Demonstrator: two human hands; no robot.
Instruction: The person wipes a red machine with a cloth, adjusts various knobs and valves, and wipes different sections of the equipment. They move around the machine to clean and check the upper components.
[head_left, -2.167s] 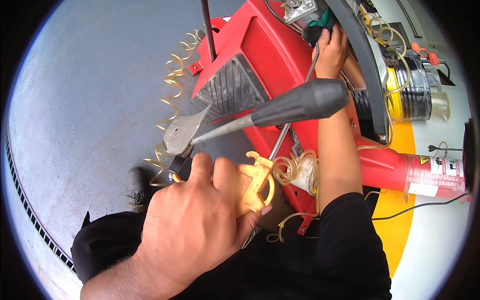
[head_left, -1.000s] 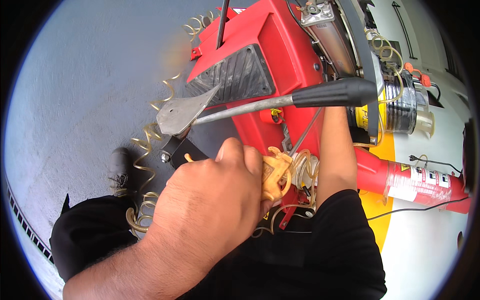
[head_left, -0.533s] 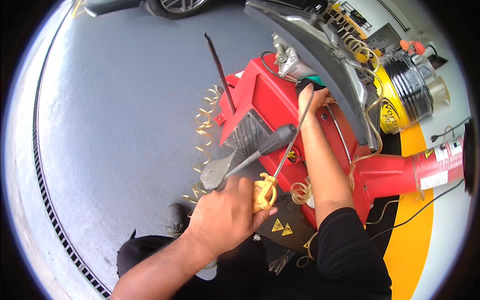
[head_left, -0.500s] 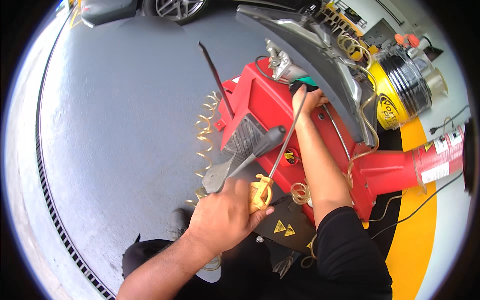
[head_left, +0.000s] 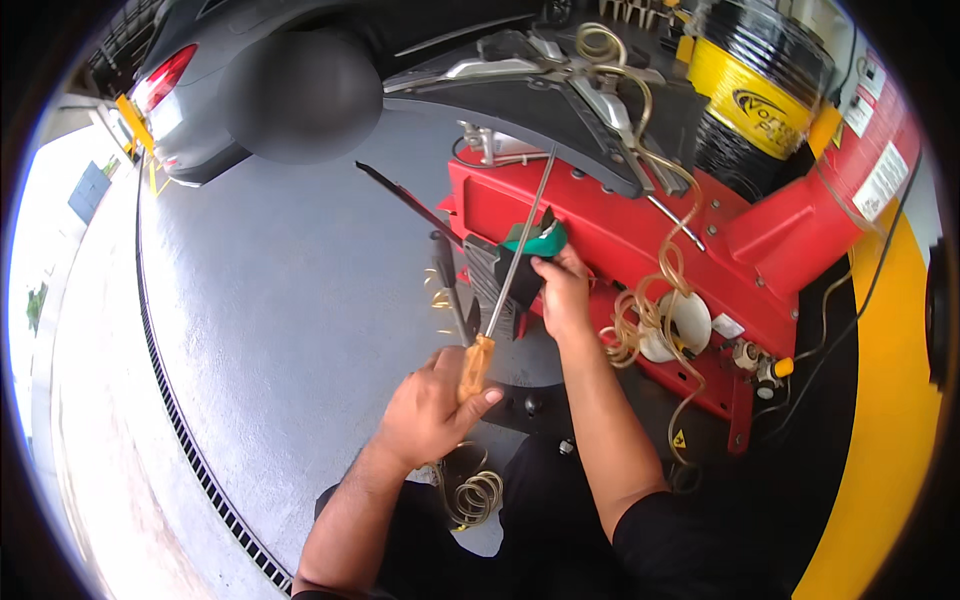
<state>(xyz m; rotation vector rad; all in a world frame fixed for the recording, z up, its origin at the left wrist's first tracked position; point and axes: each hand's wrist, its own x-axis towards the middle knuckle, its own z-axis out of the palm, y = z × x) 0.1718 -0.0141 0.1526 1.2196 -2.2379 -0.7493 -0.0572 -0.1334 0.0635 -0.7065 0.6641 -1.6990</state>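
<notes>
My left hand is closed around the amber-yellow handle of a long screwdriver. Its thin metal shaft points up and away, toward the black turntable plate of a red tire changer. In my right hand is a green and black piece, held between thumb and fingers; its exact kind is unclear. The shaft crosses in front of this piece. Just beyond my left hand stands a black-ended lever, next to a ribbed black pad on the machine's side.
Clear coiled air hoses hang along the machine, near a white funnel-shaped part. A yellow and black wrapped drum stands at the far right. A grey car is parked at the far left. A floor drain runs along the left.
My right hand has drawn the green and black piece from beside the turntable nearer to me and left. The screwdriver stays in my left hand. My view has shifted, showing more of the car.
</notes>
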